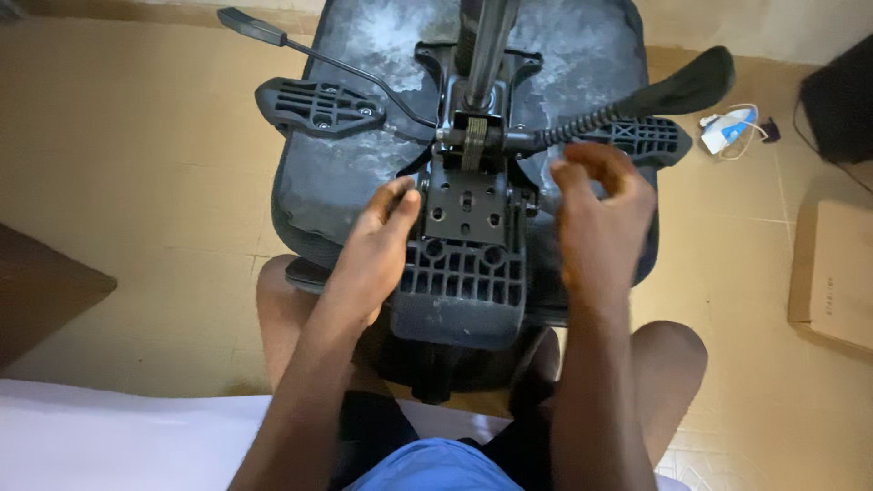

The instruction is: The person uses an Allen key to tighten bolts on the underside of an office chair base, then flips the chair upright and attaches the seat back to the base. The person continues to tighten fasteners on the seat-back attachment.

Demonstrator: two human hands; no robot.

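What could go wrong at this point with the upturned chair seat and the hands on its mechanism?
The left hand presses the black metal plate; fingers may get pinched at its edges. The upturned seat rests on the knees and might slip. The right hand hovers near the spring lever, which may snag.

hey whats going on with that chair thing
A seated person has an upturned office chair seat propped between their knees, its underside facing up. Their left hand rests on the left edge of the black metal mechanism plate, touching it. The right hand hovers with fingers curled just right of the plate, holding nothing that can be seen. The gas lift column sticks up from the mechanism. A clothes iron lies on the tiled floor.
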